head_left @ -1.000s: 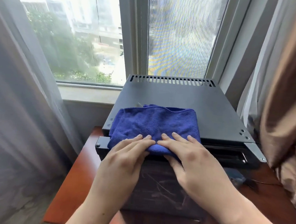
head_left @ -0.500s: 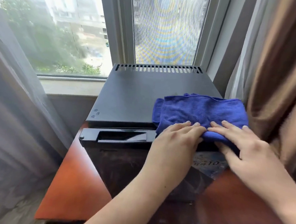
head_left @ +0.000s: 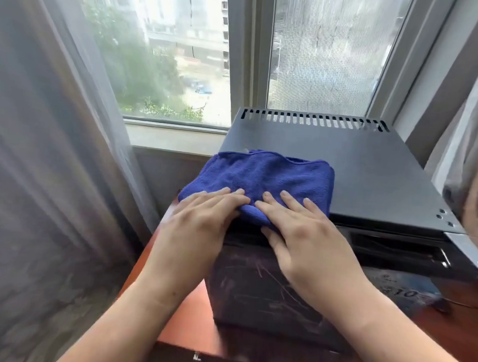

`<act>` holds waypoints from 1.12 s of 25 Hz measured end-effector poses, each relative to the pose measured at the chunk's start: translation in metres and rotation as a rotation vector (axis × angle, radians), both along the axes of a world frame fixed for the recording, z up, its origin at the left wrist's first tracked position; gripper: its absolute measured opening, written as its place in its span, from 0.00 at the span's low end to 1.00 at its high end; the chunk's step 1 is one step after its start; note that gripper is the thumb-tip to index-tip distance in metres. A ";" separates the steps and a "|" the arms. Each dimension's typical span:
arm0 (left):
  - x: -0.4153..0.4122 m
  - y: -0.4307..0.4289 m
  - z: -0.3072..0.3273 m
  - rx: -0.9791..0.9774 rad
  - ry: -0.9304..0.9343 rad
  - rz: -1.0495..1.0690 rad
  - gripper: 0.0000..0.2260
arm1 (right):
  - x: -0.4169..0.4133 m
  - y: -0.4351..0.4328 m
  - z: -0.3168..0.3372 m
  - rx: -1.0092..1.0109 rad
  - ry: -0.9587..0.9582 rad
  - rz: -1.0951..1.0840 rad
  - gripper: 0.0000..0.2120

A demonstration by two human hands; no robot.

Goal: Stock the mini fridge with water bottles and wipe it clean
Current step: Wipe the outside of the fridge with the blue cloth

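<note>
Since the last frame we have slid one blue microfiber cloth from the mini fridge's right side to its near-left corner; our left hand and right hand press flat, fingers spread.

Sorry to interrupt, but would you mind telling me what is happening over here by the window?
A person is wiping the top of a black mini fridge with a folded blue cloth. Both hands lie flat on the cloth's near edge, the left hand and the right hand side by side, at the fridge's front left corner. The fridge stands on a reddish wooden table, its door shut. No water bottles are in view.
</note>
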State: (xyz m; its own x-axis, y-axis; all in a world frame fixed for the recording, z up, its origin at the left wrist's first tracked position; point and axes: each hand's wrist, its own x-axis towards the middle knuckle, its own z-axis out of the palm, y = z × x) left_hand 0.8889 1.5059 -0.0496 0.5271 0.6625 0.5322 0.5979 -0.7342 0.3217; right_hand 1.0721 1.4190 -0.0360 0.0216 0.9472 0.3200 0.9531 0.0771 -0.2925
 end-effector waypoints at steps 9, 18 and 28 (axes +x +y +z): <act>-0.046 0.029 0.008 -0.389 -0.283 0.056 0.14 | -0.037 0.067 0.024 -0.143 -0.039 0.130 0.21; -0.067 -0.049 -0.036 -0.217 -0.390 0.035 0.14 | -0.052 -0.005 -0.017 0.062 -0.051 0.175 0.20; 0.029 -0.035 -0.001 -0.106 0.026 -0.024 0.20 | 0.038 -0.019 0.010 -0.064 0.033 0.022 0.21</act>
